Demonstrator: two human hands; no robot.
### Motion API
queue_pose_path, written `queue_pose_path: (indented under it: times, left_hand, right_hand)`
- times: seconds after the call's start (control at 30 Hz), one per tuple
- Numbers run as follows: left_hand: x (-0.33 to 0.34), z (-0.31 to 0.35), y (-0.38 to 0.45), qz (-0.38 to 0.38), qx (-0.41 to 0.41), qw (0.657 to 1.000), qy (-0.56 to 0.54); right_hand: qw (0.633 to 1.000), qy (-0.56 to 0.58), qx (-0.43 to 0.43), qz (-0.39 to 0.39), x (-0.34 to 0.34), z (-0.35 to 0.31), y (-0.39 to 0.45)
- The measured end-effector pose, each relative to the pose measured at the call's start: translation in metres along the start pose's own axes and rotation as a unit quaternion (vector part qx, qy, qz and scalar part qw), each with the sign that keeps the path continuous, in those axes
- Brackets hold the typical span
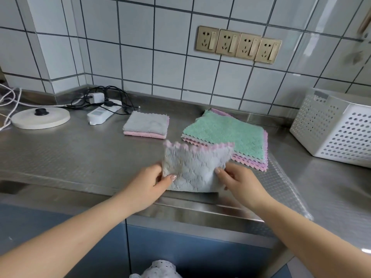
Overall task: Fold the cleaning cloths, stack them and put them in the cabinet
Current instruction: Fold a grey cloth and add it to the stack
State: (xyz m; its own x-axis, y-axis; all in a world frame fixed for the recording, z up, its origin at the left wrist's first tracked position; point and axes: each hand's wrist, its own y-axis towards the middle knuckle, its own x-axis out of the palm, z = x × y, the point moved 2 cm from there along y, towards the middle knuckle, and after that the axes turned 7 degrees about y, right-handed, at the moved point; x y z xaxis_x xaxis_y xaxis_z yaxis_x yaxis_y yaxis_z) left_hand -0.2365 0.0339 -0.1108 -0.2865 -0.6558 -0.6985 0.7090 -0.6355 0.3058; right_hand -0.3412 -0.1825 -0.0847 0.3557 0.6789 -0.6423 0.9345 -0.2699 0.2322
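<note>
Above the counter, both hands pinch a folded grey cloth.

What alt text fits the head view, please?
Left hand and right hand hold a grey cloth folded over a steel counter, between a small folded stack and an unfolded pile.

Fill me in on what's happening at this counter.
A person is folding cleaning cloths on a steel counter. Both hands, left hand and right hand, pinch a grey cloth with a pink edge, folded over and held up near the counter's front edge. A small folded stack lies behind to the left; an unfolded pile topped by a green cloth waits beside it.
</note>
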Motion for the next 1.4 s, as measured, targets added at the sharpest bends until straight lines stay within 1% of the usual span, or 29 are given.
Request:
queue_pose_path:
  times: [0.07,0.1,0.13,0.2,0.27,0.37,0.53,0.67,0.73,0.8,0.87,0.93,0.97,1.03,1.1,1.2,1.3,1.4]
  left_hand:
    - [0.000,0.001,0.006,0.015,-0.034,0.997,-0.069]
    - [0.000,0.000,0.009,0.020,-0.042,0.995,-0.089]
    - [0.001,-0.001,0.010,0.016,-0.060,0.995,-0.084]
    - [0.002,0.000,0.015,0.007,-0.082,0.995,-0.063]
    - [-0.001,0.006,0.021,-0.019,-0.087,0.996,-0.020]
    - [-0.005,0.012,0.029,-0.047,-0.095,0.991,0.079]
    - [-0.004,0.011,0.038,-0.079,-0.113,0.981,0.134]
    - [-0.006,0.007,0.045,-0.105,-0.124,0.975,0.150]
    - [-0.006,0.004,0.049,-0.115,-0.124,0.974,0.151]
    - [-0.007,0.003,0.049,-0.117,-0.120,0.969,0.179]
    - [-0.010,0.000,0.049,-0.072,-0.110,0.964,0.231]
    - [-0.010,-0.001,0.052,-0.024,-0.081,0.956,0.280]
    - [-0.008,0.002,0.055,-0.025,-0.060,0.952,0.300]
    - [0.003,0.011,0.063,-0.069,-0.024,0.945,0.319]
    - [0.018,0.020,0.070,-0.128,-0.017,0.938,0.322]
    - [0.032,0.016,0.074,-0.188,-0.039,0.926,0.324]
    - [0.034,0.006,0.071,-0.183,-0.046,0.930,0.314]
    - [0.034,0.000,0.071,-0.185,-0.045,0.931,0.312]
  right_hand:
    - [0.998,0.031,0.053,0.011,0.001,-0.001,0.014]
    - [0.996,0.035,0.078,0.005,0.002,-0.001,0.020]
    - [0.994,0.033,0.101,-0.004,0.004,0.000,0.025]
    - [0.989,0.029,0.144,-0.019,0.008,0.003,0.033]
    - [0.986,0.006,0.164,-0.022,0.010,0.003,0.039]
    - [0.982,-0.048,0.175,-0.043,0.010,0.000,0.049]
    - [0.972,-0.138,0.179,-0.068,0.013,-0.001,0.061]
    - [0.972,-0.107,0.200,-0.061,0.014,0.007,0.062]
    - [0.971,-0.111,0.202,-0.061,0.014,0.008,0.062]
    - [0.969,-0.125,0.205,-0.058,0.012,0.010,0.062]
    - [0.964,-0.175,0.196,-0.035,0.007,0.010,0.062]
    - [0.960,-0.241,0.143,0.014,0.001,0.005,0.061]
    - [0.963,-0.246,0.103,0.035,0.003,-0.001,0.062]
    - [0.970,-0.238,0.021,0.036,0.018,-0.017,0.066]
    - [0.966,-0.257,-0.028,-0.009,0.044,-0.027,0.071]
    - [0.965,-0.247,-0.012,-0.083,0.073,-0.022,0.071]
    - [0.969,-0.230,0.023,-0.089,0.073,-0.006,0.066]
    - [0.958,-0.259,0.065,-0.108,0.061,0.007,0.058]
